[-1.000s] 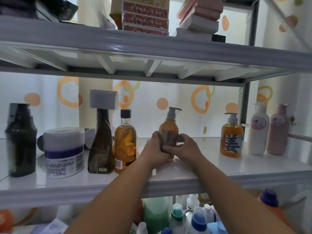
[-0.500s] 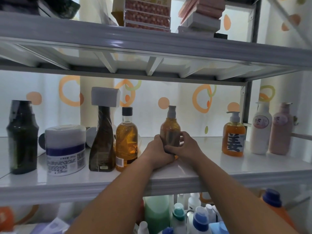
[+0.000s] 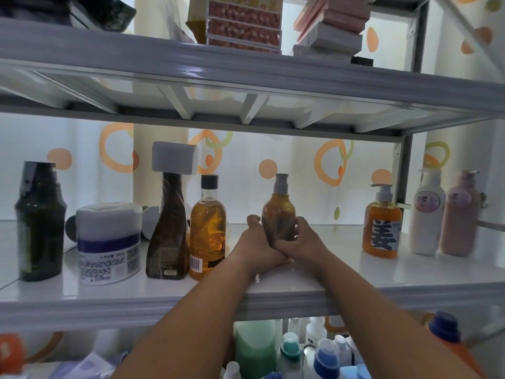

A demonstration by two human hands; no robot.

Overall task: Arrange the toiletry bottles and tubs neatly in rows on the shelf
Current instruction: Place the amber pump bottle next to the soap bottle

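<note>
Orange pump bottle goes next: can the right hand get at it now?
Probably yes: bare shelf lies between the pump bottle and right hand, which must first release the brown bottle.

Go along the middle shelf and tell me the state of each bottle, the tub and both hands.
Amber pump bottle: upright, held.
Left hand: grips the amber pump bottle.
Right hand: grips it too.
White tub: upright, lid on.
Black-capped amber bottle: upright, capped.
Orange pump bottle: upright, untouched.

The left hand and right hand are covering the lower half of the amber plastic pump bottle. The bottom edge is cutting off the blue-capped plastic bottles.
</note>
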